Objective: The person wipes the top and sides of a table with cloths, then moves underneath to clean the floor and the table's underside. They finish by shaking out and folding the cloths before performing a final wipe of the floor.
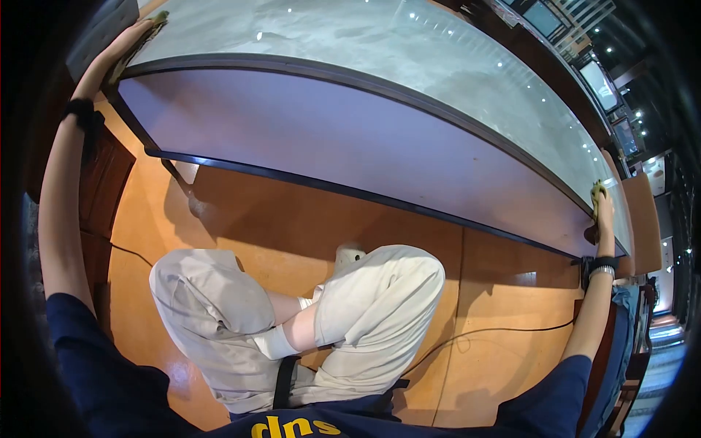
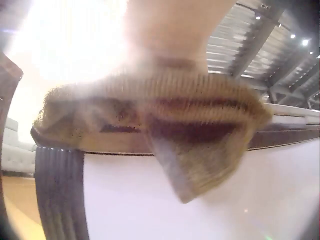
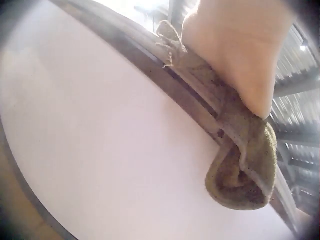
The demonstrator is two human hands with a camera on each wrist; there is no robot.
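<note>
At the table's far left corner, my left hand (image 1: 131, 40) lies over a brownish-green cloth (image 2: 200, 150) that drapes over the dark table edge (image 2: 285, 137). Near the right end of the same edge, my right hand (image 1: 604, 215) rests on a second cloth (image 3: 245, 165), whose folded end hangs down over the side panel (image 3: 110, 130). Both arms are stretched wide. The marbled glossy tabletop (image 1: 350, 44) lies beyond the edge. Fingers of both hands are mostly hidden, in the wrist views behind palm and cloth.
Crossed legs in pale trousers (image 1: 380, 299) are on the orange floor (image 1: 292, 219) before the table. A thin cable (image 1: 504, 329) runs across the floor at right. A brown chair back (image 1: 642, 226) stands at the right end, dark wooden furniture (image 1: 106, 175) at left.
</note>
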